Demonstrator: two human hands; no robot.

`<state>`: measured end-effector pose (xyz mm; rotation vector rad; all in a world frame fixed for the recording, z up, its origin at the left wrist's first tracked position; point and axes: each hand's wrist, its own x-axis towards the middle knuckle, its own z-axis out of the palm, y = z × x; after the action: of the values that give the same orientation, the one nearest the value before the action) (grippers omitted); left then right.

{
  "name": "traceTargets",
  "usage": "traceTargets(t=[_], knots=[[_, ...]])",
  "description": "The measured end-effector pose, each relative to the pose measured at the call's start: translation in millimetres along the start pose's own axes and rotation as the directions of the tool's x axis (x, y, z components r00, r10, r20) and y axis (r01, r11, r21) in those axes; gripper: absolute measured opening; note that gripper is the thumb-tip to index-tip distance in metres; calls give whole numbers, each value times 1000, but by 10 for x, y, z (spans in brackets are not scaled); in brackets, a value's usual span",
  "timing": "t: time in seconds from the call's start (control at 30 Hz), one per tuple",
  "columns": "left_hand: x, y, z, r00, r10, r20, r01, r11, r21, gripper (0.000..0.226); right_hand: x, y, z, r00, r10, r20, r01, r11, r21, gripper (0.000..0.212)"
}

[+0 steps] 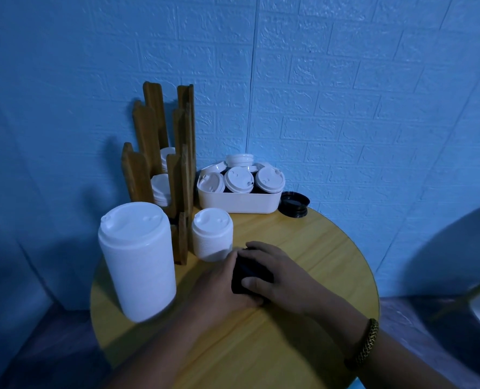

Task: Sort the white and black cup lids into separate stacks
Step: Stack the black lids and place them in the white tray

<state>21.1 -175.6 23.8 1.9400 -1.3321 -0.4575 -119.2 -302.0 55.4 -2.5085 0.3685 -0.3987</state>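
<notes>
A short black lid stack [248, 272] sits low over the middle of a round yellow wooden bench [303, 248], held between two bare hands. The left grip [219, 279] wraps its curled fingers round the stack's left side. The right grip [280, 272] holds it from the other side, with fingers curved over the far edge and the thumb pressed on the near top. The grips hide much of the stack, so it is unclear whether it touches the bench.

Just beyond the left grip, nearly touching its fingertips, stands a short white lid stack [212, 238]. Further left of that grip, and nearer the viewer, a tall white lid stack [137, 262] stands upright.

Behind both white stacks rises a wooden holder [160, 130] with stepped upright slats. Some white lids rest in its slots.

Well beyond the grips, at the far edge of the bench, is a white tub [237, 203]. It is heaped with loose white lids [238, 179], and dark shapes show beneath them. Touching the tub's right end lie a few loose black lids [295, 204].

A braided bracelet [366, 345] circles the wrist behind the right grip. A blue wall [345, 80] with a raised brick pattern fills the background.
</notes>
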Motion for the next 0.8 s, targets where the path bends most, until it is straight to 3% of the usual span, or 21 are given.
traceTargets(t=[0.1,0.2,0.27,0.33,0.37,0.43,0.53,0.67,0.8], knots=[[15,-14,-14,1000,-4,11,5,1000,-30,84,15,56,-34,997,-47,56,50,997,-52,60],[16,-31,-1,1000,-12,15,13,999,-52,90,63,115,-165,993,-9,119,-13,983,181,50],[20,-39,7,1000,-20,5,20,998,-64,97,191,316,-289,993,118,0,-114,960,257,47],[35,-51,17,1000,-21,2,21,998,-60,99,399,680,-421,962,235,-137,-246,967,-70,53],[41,-54,20,1000,-22,5,23,998,-58,100,505,852,-467,948,275,-161,-309,916,-255,53],[51,-66,25,999,-40,12,40,997,-58,102,694,1105,-547,925,327,-193,-380,819,-430,47],[61,-67,34,999,-52,3,52,998,-44,101,939,1259,-672,910,355,-216,-415,785,-460,41],[56,-54,40,999,-49,-10,48,998,-29,97,1141,1384,-724,912,404,-76,-387,781,-490,39],[62,-75,35,998,-57,3,57,997,-57,101,939,1302,-675,967,208,-148,-253,849,-463,36]])
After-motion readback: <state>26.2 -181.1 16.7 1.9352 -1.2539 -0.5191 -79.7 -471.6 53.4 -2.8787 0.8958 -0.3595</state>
